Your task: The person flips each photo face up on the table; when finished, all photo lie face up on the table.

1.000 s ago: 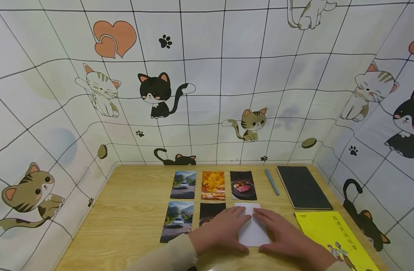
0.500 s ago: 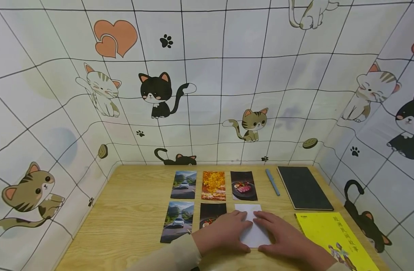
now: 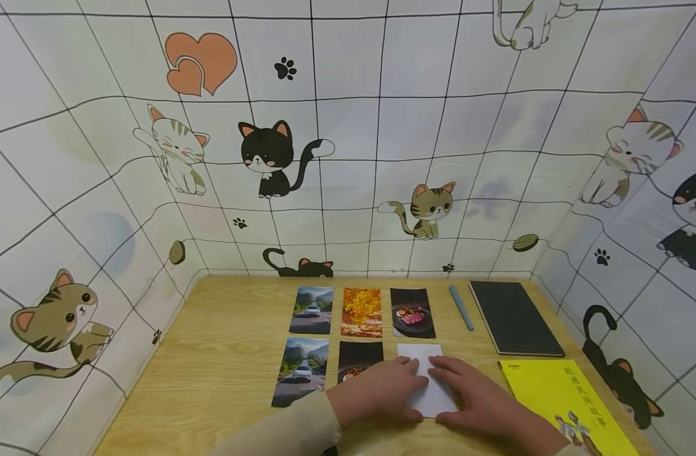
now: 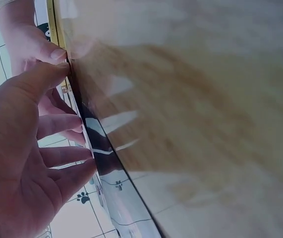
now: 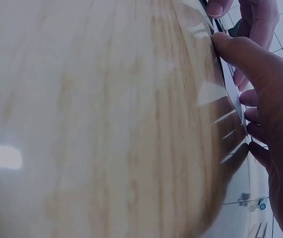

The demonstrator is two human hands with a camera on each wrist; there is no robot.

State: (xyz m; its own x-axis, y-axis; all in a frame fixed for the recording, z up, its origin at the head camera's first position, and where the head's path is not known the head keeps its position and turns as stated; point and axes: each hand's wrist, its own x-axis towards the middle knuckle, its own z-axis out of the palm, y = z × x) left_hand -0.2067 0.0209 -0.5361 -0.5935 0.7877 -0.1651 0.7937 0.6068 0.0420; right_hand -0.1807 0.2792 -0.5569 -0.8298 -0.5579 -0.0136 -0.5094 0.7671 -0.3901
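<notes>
A blank white card lies flat on the wooden table in the head view. My left hand rests at its left side, fingertips on the card and thumb by its near edge. From the other side my right hand touches the card in the same way, fingers spread. In the left wrist view the left hand has fairly straight fingers reaching the tabletop. The right wrist view has the right hand with its thumb tip near the left one. A photo card of a food dish is partly hidden behind the left hand.
Left of the hands lies a car photo card. Behind are another car card, an autumn-leaf card and a steak card. A blue pen, black notebook and yellow book lie to the right.
The whole scene shifts slightly to the right in the head view. Both hands stay on the white card, with barely any movement against the table.
</notes>
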